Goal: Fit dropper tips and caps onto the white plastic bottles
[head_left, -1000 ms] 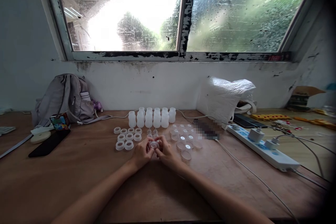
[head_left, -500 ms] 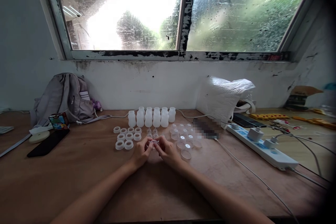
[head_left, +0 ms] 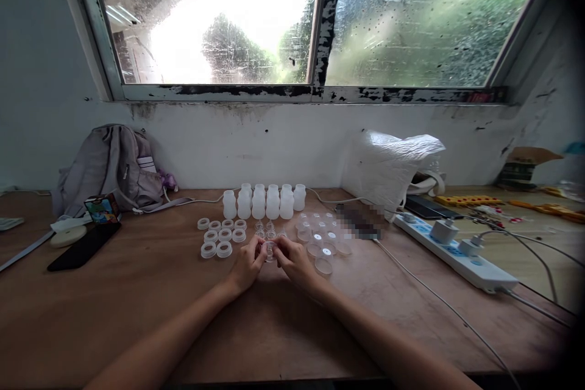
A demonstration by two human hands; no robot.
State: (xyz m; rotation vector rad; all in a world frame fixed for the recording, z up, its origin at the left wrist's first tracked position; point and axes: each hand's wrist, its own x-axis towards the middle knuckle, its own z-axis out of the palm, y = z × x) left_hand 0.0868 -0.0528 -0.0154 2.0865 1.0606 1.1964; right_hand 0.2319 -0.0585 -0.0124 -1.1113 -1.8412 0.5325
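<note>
My left hand (head_left: 248, 263) and my right hand (head_left: 293, 261) meet over the wooden table (head_left: 137, 292), fingers pinched together on a small clear plastic piece (head_left: 270, 250) between them. Behind the hands stand several small white plastic bottles (head_left: 265, 202) in rows. To the left lie several white ring-shaped collars (head_left: 221, 236). To the right lie several clear round caps (head_left: 322, 241). A few small clear pieces (head_left: 266, 231) sit just beyond my fingertips.
A grey backpack (head_left: 109, 167) leans on the wall at far left, with a small colourful box (head_left: 101, 208) and a black phone (head_left: 85, 246) near it. A white plastic bag (head_left: 388, 164) and a white power strip (head_left: 454, 250) with cables lie at right.
Both hands stay pinched on the small clear piece, with only slight finger movement. The view has tilted a little, shifting everything slightly up.
</note>
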